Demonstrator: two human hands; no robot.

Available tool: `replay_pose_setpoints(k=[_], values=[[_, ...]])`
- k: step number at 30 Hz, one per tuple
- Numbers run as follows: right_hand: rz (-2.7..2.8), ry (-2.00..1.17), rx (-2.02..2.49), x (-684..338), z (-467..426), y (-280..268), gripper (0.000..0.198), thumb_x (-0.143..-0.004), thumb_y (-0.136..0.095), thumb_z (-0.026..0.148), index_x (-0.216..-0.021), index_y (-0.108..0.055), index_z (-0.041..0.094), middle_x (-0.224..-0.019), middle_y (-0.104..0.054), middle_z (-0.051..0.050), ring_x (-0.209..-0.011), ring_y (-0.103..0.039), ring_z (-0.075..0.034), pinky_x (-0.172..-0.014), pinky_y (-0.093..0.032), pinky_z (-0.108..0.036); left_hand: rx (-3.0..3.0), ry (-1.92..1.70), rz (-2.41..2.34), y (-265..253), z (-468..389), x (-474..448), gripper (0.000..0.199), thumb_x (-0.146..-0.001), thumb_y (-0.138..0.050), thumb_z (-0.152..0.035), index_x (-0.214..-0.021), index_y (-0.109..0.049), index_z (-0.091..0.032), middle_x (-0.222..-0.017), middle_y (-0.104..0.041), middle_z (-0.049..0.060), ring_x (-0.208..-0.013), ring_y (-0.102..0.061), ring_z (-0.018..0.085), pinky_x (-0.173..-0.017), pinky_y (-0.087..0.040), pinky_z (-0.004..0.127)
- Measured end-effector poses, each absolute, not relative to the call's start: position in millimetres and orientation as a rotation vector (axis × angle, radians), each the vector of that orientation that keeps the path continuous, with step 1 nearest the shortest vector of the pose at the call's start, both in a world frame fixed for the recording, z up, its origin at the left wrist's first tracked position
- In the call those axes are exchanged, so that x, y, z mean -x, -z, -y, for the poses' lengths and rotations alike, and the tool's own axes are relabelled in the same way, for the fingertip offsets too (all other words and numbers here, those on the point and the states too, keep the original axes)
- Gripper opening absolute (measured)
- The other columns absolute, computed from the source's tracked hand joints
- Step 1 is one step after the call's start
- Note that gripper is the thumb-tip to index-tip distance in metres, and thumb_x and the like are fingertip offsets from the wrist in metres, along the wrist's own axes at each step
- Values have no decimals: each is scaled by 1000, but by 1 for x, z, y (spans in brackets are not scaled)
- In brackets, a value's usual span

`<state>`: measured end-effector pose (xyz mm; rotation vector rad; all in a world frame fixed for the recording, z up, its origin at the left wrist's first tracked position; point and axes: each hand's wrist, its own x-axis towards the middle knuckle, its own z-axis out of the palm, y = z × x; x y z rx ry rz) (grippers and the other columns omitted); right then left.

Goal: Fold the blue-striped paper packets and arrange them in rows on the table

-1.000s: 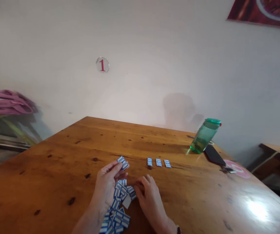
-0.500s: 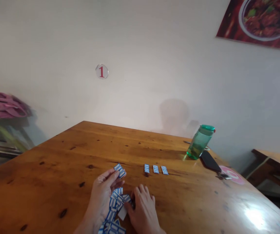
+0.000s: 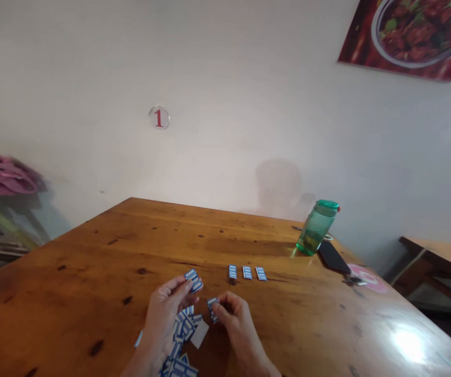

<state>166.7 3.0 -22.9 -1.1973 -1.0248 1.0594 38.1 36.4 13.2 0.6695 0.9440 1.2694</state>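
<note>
Left hand, at the lower centre of the head view, is pinching a blue-and-white piece between thumb and fingers; whether it is one card or several cannot be told. Right hand, just beside it, is pinching a second striped piece by its edge. Below and between them, a heap of cards is lying on the wooden worktop, with a plain white card showing face up at its right side. Three small cards are lying in a spaced row right of centre. Since the left wrist is resting so close over the heap, a sideways sweep could be scattering loose cards; a slackening pinch could be letting either held piece slip.
</note>
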Motion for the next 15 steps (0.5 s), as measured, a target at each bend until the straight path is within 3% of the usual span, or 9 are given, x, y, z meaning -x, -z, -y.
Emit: replay_pose_setpoints(k=[5, 15], values=[[862, -1106, 1102, -173, 0, 11, 26, -60, -69, 39, -58, -60, 15, -52, -54, 2, -49, -46, -10, -49, -36, -21, -763, -1198, -980, -9, -32, -47, 21, -47, -75, -26, -62, -66, -15, -59, -68, 1, -51, -60, 15, -52, -48, 24], [912, -954, 1085, -174, 2, 6, 25, -64, -65, 40, -60, -59, 15, -52, -53, 2, -49, -43, -10, -49, -34, -22, -931, -1085, -1004, -5, -25, -55, 20, -51, -71, -29, -66, -68, -16, -63, -69, 3, -59, -62, 17, -52, -46, 22]])
